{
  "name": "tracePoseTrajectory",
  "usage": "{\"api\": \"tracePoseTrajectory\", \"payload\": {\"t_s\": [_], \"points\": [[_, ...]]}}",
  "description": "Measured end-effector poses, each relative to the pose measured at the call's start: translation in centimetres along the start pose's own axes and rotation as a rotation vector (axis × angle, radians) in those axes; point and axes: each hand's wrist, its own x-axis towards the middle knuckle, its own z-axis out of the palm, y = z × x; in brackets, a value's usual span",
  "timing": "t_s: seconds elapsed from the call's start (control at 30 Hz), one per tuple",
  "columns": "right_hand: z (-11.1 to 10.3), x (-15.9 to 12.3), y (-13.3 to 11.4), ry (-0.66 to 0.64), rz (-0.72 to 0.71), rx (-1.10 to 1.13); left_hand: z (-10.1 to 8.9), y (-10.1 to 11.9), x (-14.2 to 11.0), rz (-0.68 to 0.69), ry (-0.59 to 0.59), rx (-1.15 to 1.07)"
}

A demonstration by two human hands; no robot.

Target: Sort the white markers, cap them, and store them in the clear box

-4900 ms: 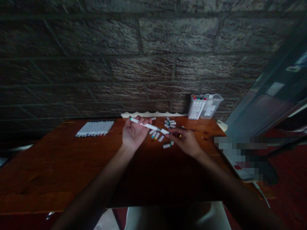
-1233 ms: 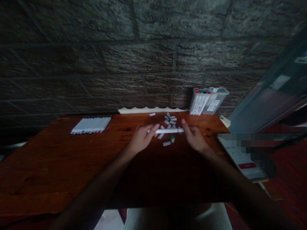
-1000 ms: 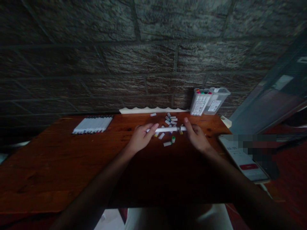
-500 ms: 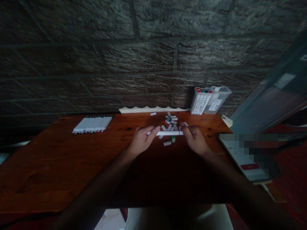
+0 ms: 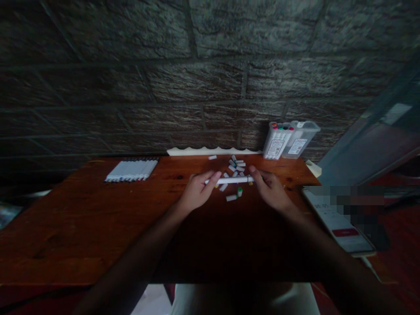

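A white marker [image 5: 229,180] lies level between my hands, above the table. My left hand [image 5: 197,190] pinches its left end between thumb and fingers. At the other end, just past a dark ring on the barrel, my right hand [image 5: 271,188] is closed around it, hiding the tip. Several loose marker caps [image 5: 239,164] are scattered on the table behind and below the marker. Nearer to me lie a white cap [image 5: 231,198] on its side and a cap with a green end [image 5: 239,191].
A row of white markers [image 5: 131,170] lies side by side at the left. By the wall stand a clear case [image 5: 276,142] filled with markers and a second clear case [image 5: 297,142]. A tablet-like device [image 5: 348,234] rests at the table's right edge. The wooden table [image 5: 82,227] meets a brick wall.
The camera view has shifted slightly, so the scene sits a little further right. Both hands keep hold of the marker, which is now slightly tilted, its right end a bit higher.
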Motion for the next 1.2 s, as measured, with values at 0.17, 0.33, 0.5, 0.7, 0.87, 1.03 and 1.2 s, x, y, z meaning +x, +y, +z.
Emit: {"api": "tracePoseTrajectory", "payload": {"t_s": [0.17, 0.33, 0.5, 0.7, 0.87, 1.03, 1.2], "points": [[0.1, 0.4, -0.1, -0.02, 0.05, 0.145, -0.6, -1.1, 0.3, -0.041, -0.007, -0.002], [-0.2, 0.5, -0.3, -0.045, 0.061, 0.316, -0.6, -1.7, 0.6, -0.087, 0.035, -0.065], [-0.3, 0.4, -0.2, -0.056, 0.083, 0.422, -0.4, -1.7, 0.5, -0.107, 0.0, -0.091], [-0.4, 0.4, 0.1, -0.047, 0.125, 0.324, -0.3, -1.5, 0.4, -0.126, -0.006, -0.069], [-0.1, 0.3, -0.3, -0.109, 0.121, 0.253, -0.4, -1.6, 0.4, -0.214, 0.021, -0.26], [-0.1, 0.2, -0.6, -0.109, 0.107, 0.205, -0.2, -1.9, 0.2, -0.253, -0.03, -0.42], [0.1, 0.1, -0.2, -0.13, 0.025, 0.164, 0.0, -2.0, 0.5, -0.209, -0.022, -0.32]]}}
